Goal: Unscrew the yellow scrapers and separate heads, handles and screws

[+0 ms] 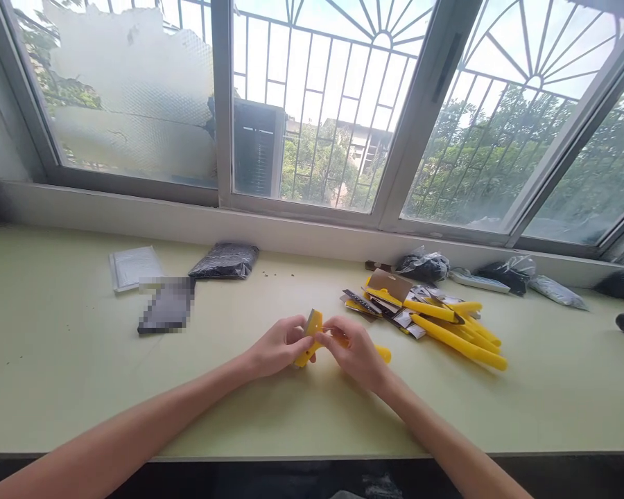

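Observation:
A yellow scraper (310,346) with a wide head and a greyish blade edge is held just above the table, near its middle. My left hand (282,344) is closed around the head, thumb on its face. My right hand (354,350) pinches at the head's right side, where a thin strand seems to show between the fingers. What exactly the right fingertips grip is hidden. The scraper's yellow handle (383,354) runs beneath my right hand, its rounded end showing past it. Further right lies a pile of similar yellow scrapers (460,339) with printed cards about their heads.
On the left lie a white packet (135,267), a blurred dark flat object (166,305) and a black wrapped package (224,260). Several plastic-wrapped bundles (423,265) line the windowsill side at right. The table's front edge (291,457) runs below my forearms.

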